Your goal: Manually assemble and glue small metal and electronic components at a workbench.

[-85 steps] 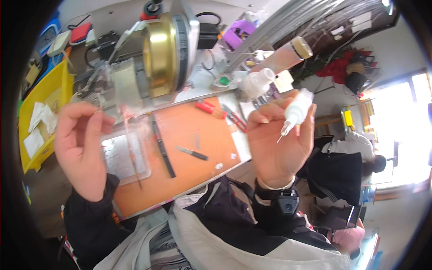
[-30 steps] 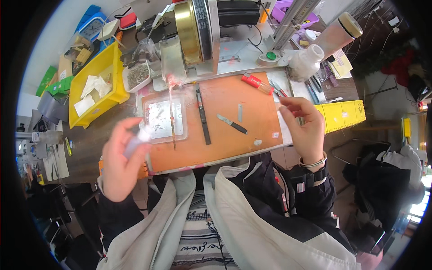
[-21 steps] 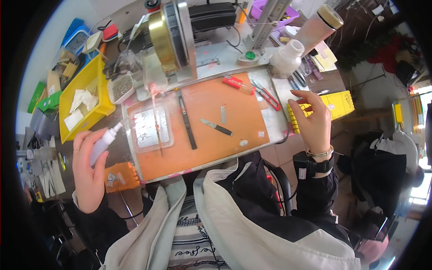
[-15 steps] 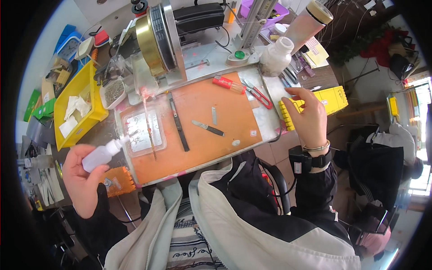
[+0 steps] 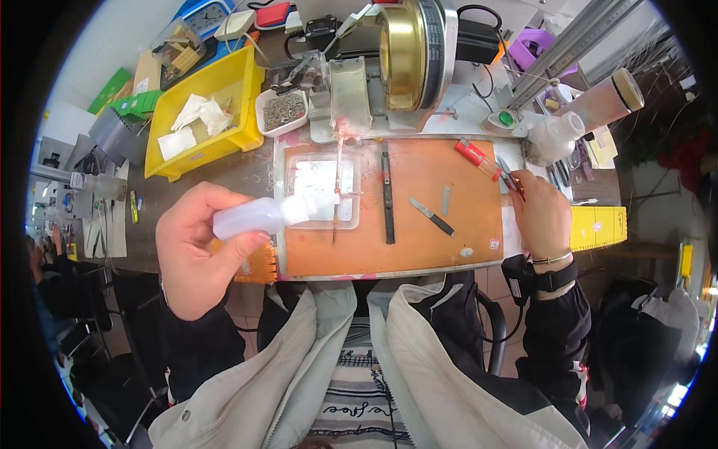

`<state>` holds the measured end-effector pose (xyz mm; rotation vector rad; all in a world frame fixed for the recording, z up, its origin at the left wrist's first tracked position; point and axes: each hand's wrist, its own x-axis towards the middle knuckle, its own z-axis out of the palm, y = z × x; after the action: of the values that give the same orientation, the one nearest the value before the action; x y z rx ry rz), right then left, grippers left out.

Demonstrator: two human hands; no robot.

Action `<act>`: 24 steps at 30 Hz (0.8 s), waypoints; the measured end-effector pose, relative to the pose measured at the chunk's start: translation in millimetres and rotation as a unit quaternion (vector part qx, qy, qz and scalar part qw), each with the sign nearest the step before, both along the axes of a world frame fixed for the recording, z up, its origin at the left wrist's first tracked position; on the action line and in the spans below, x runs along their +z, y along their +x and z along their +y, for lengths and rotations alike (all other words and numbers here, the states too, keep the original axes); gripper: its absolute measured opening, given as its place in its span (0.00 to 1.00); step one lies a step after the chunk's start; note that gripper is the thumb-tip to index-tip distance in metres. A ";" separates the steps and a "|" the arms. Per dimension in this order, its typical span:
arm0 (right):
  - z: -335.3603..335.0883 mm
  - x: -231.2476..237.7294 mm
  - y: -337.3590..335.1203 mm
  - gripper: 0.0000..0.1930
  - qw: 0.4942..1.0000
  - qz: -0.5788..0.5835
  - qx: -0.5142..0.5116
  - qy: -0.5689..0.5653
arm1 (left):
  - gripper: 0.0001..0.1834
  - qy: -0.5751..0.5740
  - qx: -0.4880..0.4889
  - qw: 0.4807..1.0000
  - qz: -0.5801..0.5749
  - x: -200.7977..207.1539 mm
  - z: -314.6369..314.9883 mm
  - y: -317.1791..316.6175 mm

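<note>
My left hand (image 5: 196, 258) gripped the small translucent plastic squeeze bottle (image 5: 263, 215) sideways, nozzle over the clear tray (image 5: 323, 188) on the orange mat (image 5: 419, 217). Too hard a squeeze could have flooded it. My right hand (image 5: 540, 217) pinched thin tools (image 5: 508, 173) at the mat's right edge, apt to slip.

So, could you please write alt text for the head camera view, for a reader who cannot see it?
Seen from above, a person's left hand holds a small pale squeeze bottle on its side, nozzle toward a clear tray on an orange work mat. The right hand touches small tools at the mat's right edge.
</note>
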<state>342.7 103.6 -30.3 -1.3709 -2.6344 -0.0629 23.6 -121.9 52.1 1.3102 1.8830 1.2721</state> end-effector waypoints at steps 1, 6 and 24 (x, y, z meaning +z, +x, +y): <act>1.0 -1.3 -1.3 0.10 1.000 -0.018 -0.004 0.000 | 0.11 0.006 -0.015 1.000 -0.025 -4.3 -1.6 -2.3; 3.8 0.8 -8.9 0.13 1.000 -0.030 -0.009 -0.002 | 0.12 0.018 -0.057 0.980 -0.191 -10.9 2.6 3.1; 11.4 28.6 9.1 0.12 0.995 -0.083 -0.035 0.033 | 0.16 -0.021 -0.077 0.915 -0.395 -17.5 -9.3 5.5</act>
<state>351.8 115.0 -1.7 -1.4956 -2.6881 -0.2813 29.1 -131.3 34.6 0.7193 1.1969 1.3832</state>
